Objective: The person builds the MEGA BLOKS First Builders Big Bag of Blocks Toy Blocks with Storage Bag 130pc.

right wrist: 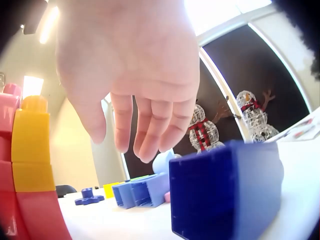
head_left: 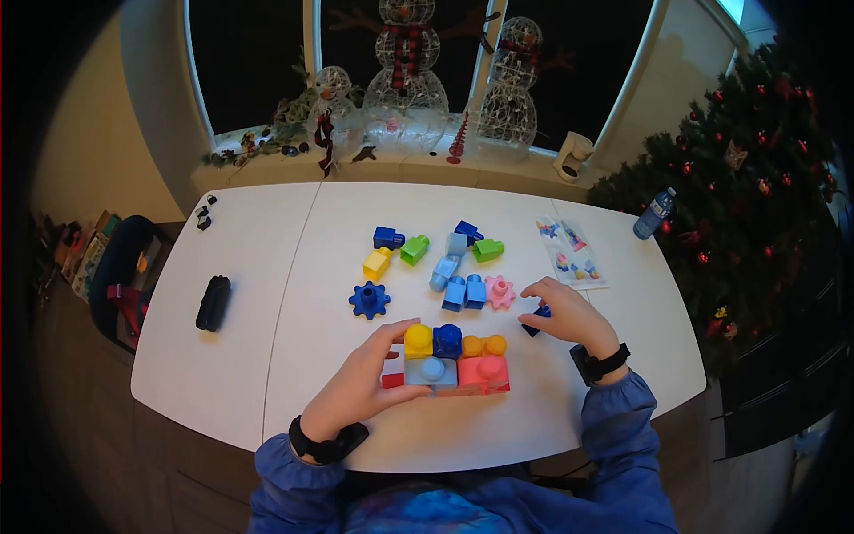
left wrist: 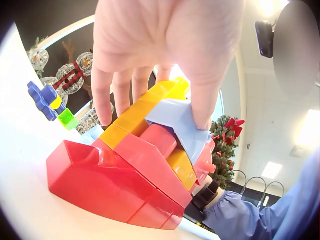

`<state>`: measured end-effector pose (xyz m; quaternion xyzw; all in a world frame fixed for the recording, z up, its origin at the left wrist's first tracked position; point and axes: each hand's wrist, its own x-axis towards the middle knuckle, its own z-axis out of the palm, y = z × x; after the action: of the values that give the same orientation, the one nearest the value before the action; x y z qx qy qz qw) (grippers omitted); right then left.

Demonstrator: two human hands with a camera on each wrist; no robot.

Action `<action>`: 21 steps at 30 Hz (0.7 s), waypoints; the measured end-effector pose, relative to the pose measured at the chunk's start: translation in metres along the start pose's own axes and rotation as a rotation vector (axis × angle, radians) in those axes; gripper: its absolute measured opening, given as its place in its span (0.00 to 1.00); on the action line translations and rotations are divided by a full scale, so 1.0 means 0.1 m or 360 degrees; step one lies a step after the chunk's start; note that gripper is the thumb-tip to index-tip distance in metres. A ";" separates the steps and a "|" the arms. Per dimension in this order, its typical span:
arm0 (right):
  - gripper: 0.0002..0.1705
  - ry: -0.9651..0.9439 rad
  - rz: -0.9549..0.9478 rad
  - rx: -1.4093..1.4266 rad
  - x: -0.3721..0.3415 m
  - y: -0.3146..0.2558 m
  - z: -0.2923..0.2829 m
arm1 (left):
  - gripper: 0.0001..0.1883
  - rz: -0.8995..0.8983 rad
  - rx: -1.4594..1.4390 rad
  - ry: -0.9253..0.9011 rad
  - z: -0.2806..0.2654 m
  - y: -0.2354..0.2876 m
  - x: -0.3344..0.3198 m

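Observation:
My left hand (head_left: 358,378) (left wrist: 170,40) holds the left side of a stacked block structure (head_left: 433,372) (left wrist: 155,167), thumb on a light blue block (left wrist: 175,120) and fingers around the far side by the yellow blocks. Red and pink blocks form its lower part. To its right, my right hand (head_left: 569,316) (right wrist: 132,75) hovers with fingers loosely bent and nothing between them. Beside the fingers, a dark blue block (head_left: 536,320) (right wrist: 202,195) rests on the table; the right wrist view shows a gap between them.
Beyond the structure lie a dark blue gear piece (head_left: 369,301), a pink gear piece (head_left: 500,292), and several blue, green and yellow blocks. A picture sheet (head_left: 572,254) and a bottle (head_left: 655,214) are at the right. A black case (head_left: 213,303) lies at the left.

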<state>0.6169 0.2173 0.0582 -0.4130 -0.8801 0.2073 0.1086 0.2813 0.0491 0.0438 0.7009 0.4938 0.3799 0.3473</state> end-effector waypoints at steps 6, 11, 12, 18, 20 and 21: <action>0.29 -0.0235 -0.0054 -0.0217 -0.17 0.19 -0.02 | 0.49 0.0023 0.0003 -0.0001 0.00 -0.02 0.00; 0.28 -0.0063 -0.0148 0.0090 -0.16 0.09 -0.04 | 0.47 0.0041 -0.0027 0.0021 0.00 -0.01 -0.01; 0.28 -0.0003 -0.0169 0.0146 -0.16 -0.04 -0.10 | 0.47 0.0036 -0.0037 0.0018 -0.01 -0.01 -0.01; 0.26 0.0197 -0.0425 0.0461 -0.17 -0.82 -0.44 | 0.47 0.0037 -0.0025 0.0029 0.00 -0.02 -0.01; 0.24 0.0083 -0.0526 0.0341 -0.13 -0.95 -0.45 | 0.47 0.0039 -0.0023 0.0033 0.00 -0.01 -0.01; 0.23 0.0027 -0.0577 0.0280 -0.12 -1.03 -0.46 | 0.47 0.0035 -0.0025 0.0033 0.00 0.00 -0.01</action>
<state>0.5705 0.1616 0.1455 -0.2385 -0.9176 0.2570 0.1872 0.2808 0.0479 0.0432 0.6996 0.4865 0.3949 0.3433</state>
